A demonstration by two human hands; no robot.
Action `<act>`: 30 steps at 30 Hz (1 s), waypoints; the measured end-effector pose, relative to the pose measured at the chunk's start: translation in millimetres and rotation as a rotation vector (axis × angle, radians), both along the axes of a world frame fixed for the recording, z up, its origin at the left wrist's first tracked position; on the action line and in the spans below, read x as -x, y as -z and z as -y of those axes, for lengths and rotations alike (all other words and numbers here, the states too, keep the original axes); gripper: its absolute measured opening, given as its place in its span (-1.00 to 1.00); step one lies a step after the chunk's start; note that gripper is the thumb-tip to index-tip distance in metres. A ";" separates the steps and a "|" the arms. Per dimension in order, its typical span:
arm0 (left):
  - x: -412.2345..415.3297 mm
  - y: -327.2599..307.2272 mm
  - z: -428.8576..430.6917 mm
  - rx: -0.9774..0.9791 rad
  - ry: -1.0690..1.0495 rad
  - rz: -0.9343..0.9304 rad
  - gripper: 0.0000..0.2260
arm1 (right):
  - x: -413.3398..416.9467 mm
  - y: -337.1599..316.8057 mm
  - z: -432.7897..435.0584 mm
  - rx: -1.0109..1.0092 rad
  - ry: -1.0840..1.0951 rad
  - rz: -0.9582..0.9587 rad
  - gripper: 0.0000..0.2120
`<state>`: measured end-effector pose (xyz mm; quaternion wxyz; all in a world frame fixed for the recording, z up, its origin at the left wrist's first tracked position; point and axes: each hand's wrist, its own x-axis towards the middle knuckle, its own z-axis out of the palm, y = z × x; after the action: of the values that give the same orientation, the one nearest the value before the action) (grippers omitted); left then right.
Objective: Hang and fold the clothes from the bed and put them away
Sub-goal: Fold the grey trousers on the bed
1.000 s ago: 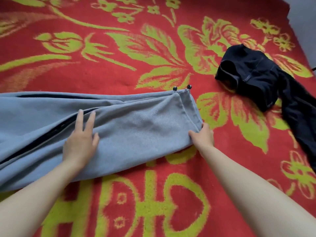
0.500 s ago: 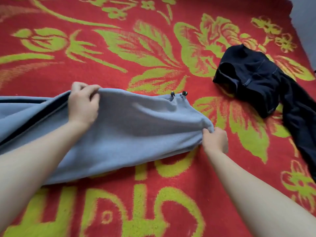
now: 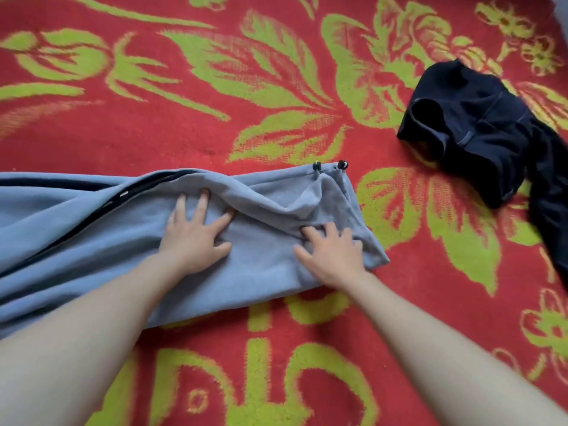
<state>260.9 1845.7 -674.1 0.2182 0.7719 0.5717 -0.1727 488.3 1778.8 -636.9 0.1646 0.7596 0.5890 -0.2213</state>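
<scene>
Nearest the camera, both forearms reach out over the bed. The left hand (image 3: 196, 238) and right hand (image 3: 333, 255) now lie flat on the grey fleece garment (image 3: 264, 272), fingers (image 3: 201, 204) straight and spread apart, gripping nothing. Half a second ago the left hand held a fold of it up in curled fingers while the right pinched the hem corner. That fold has been laid over and is being pressed smooth, with a ridge left between the hands. I judge the lengthwise fold done, with crosswise folds and putting away still to come. Two black cord toggles (image 3: 316, 166) mark its far edge. Beyond, on the red bedspread (image 3: 153, 133) with green flowers, a dark navy garment (image 3: 479, 130) lies crumpled and untouched, well apart.
</scene>
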 end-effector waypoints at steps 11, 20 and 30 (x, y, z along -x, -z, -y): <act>-1.7 -14.3 -14.0 0.133 0.030 -0.016 -0.33 | -9.6 -25.5 -73.5 -0.241 -0.227 0.135 -0.75; -3.4 -46.1 -36.2 0.353 -0.045 0.131 -0.46 | 1.6 -43.0 -42.6 -0.309 0.071 0.089 -0.37; 119.9 -46.1 127.1 -0.292 0.038 0.172 -0.63 | 106.8 -24.4 56.4 -0.232 -0.382 -0.050 -0.40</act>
<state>141.1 1718.6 -628.0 0.1486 0.8179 0.5553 -0.0250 381.4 1722.4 -612.5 0.1003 0.6425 0.7475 -0.1356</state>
